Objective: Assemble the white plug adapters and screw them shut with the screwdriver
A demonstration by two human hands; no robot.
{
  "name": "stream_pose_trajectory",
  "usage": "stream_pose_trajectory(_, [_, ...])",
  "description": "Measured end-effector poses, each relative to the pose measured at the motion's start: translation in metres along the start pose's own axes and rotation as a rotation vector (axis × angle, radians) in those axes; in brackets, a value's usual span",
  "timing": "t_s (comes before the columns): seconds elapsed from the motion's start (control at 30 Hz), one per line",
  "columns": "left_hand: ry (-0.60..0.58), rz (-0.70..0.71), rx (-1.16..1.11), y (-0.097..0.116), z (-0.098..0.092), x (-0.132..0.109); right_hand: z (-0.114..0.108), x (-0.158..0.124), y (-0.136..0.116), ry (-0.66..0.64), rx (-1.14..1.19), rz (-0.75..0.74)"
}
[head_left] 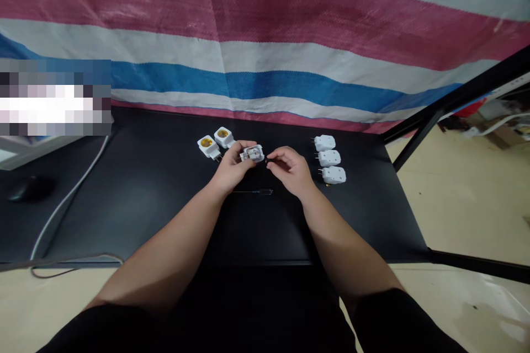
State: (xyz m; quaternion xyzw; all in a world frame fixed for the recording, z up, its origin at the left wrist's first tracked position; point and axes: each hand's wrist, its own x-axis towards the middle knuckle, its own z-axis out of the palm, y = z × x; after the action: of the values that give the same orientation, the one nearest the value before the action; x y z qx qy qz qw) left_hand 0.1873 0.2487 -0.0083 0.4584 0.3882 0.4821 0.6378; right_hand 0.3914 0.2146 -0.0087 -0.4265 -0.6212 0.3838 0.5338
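Note:
My left hand [231, 170] is shut on an open white plug housing [252, 153], whose metal contacts show inside. My right hand [291, 171] is beside the housing, with its fingertips pinched on a tiny dark part [267, 161], perhaps a screw. A thin dark screwdriver [252, 192] lies on the desk just below my hands. Left of them are two white lamp-socket adapters [208, 146] [223, 137] with yellow centres. Three white plug adapters [329, 158] stand in a column to the right, prongs facing left.
All this rests on a black desk [136, 215]. A dark computer mouse [31, 188] and a white cable [68, 198] lie at its left. A striped woven tarp [265, 55] hangs behind it, and a black metal frame [451, 105] stands at the right.

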Motion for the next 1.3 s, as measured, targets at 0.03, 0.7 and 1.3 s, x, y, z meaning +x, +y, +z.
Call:
stream_pose_trajectory(0.03, [0.006,-0.005,-0.007,0.001,0.001,0.0,0.0,0.0,0.0,-0.004,-0.001,0.014])
stream_pose_trajectory(0.7, [-0.052,-0.014,-0.036,-0.008,-0.005,0.003,0.0,0.004,0.007,-0.02,0.18,0.264])
stream_pose_trajectory(1.3, [-0.152,0.202,0.161,-0.012,-0.006,0.002,-0.002,-0.002,-0.009,-0.023,-0.245,-0.03])
